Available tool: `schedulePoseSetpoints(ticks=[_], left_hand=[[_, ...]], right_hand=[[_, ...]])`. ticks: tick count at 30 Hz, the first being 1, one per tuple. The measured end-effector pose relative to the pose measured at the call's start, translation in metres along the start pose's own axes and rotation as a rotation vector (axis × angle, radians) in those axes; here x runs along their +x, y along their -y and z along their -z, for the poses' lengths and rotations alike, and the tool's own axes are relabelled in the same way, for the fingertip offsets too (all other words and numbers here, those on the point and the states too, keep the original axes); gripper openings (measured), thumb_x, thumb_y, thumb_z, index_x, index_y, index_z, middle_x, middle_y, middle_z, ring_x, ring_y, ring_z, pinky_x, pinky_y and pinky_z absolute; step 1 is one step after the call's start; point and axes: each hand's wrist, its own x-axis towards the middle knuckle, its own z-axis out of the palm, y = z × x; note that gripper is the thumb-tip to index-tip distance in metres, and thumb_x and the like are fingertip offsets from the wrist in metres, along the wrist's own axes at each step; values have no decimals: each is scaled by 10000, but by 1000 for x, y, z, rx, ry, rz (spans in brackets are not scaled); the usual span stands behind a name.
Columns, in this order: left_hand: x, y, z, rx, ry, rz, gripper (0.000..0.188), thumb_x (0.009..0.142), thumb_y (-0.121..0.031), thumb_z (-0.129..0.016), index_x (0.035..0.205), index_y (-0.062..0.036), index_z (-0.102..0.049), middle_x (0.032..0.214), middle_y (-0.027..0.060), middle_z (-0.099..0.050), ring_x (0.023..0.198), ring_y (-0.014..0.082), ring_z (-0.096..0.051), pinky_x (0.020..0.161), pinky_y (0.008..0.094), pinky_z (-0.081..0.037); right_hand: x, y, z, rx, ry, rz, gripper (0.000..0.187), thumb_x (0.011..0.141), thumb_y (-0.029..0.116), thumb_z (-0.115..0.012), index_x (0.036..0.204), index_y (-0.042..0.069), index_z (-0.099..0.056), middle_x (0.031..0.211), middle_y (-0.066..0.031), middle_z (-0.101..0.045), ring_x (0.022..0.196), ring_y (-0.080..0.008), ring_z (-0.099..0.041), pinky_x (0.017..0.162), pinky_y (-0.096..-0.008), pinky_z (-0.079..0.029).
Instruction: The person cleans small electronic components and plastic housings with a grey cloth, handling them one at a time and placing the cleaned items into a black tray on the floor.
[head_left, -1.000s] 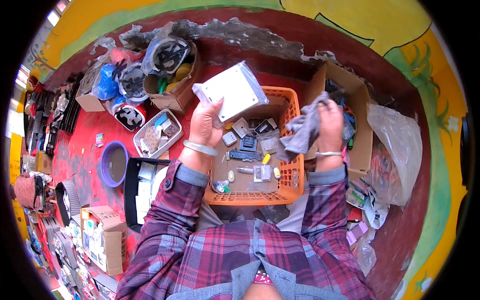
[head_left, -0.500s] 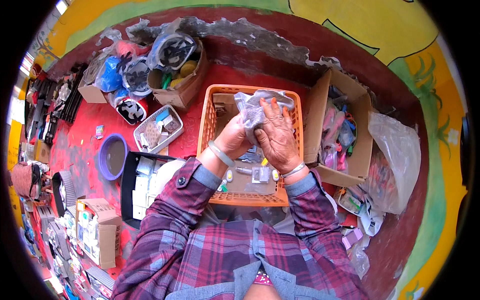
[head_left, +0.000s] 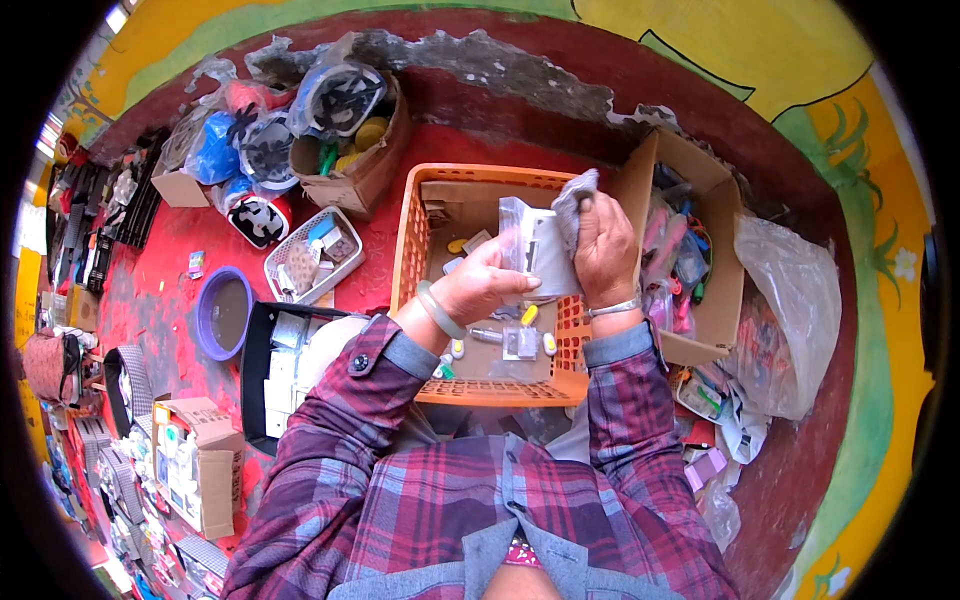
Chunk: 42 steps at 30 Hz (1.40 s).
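My left hand (head_left: 472,287) grips the lower left edge of a white packet in clear plastic (head_left: 545,258), thumb on its front. A dark strip runs down the packet's front. In my right hand (head_left: 608,252) a crumpled grey cloth (head_left: 574,205) is bunched, close against the packet's right side. Both hands are over an orange plastic basket (head_left: 406,262). Small items lie in the basket, among them a clear plastic case (head_left: 519,343) and a yellow piece (head_left: 530,315). The palm side of my right hand is hidden.
To the right stands a cardboard box (head_left: 722,270) of mixed goods, beside a clear plastic bag (head_left: 790,310). On the left are a white basket (head_left: 350,262), a purple basin (head_left: 203,320) and a black case (head_left: 262,400) of white boxes. Another filled carton (head_left: 365,185) stands farther back.
My hands have moved apart from rubbing together with the cloth between them. The white packet now shows in my left hand, while the cloth has gone right with my right hand.
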Motion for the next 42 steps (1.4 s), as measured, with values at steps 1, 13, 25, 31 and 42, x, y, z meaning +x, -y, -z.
schedulePoseSetpoints(ticks=[1,13,25,31,42], left_hand=[[-1,-2,-1,7,-3,-4,589,769,14,-629,1308,-18,-393,1172,93,-561,1072,201,-563,952,353,-437],[13,-11,6,-285,-282,-58,506,952,-382,-438,1349,-74,-379,1307,124,-498,1188,282,-500,964,465,-424],[9,-18,10,-351,-445,-271,437,925,-433,-465,1127,-56,-554,1037,95,-632,954,233,-610,869,351,-489],[13,-28,20,-352,-402,-383,385,902,-277,-539,1199,-38,-490,1086,132,-608,1012,289,-598,846,457,-513],[8,-30,13,-511,-424,-323,457,921,-242,-516,1333,-102,-376,1328,129,-464,1215,355,-451,968,535,-425]], right_hand=[[1,-2,2,28,0,-61,251,938,254,-456,977,41,-583,879,-184,-602,791,-365,-579,683,-435,-460],[4,-11,22,789,-305,-318,273,975,210,-464,1090,-2,-593,958,-91,-624,876,-141,-577,782,-290,-471],[-42,49,-45,149,269,337,389,830,151,-589,1185,-1,-550,1288,-164,-508,1236,-308,-452,1055,-446,-304],[-33,48,-22,592,448,224,262,801,69,-586,1052,-7,-602,1004,-161,-620,951,-314,-592,849,-406,-458],[-9,1,-1,1918,-9,-790,444,913,421,-458,1169,74,-563,1100,-104,-616,1046,-266,-562,950,-394,-424]])
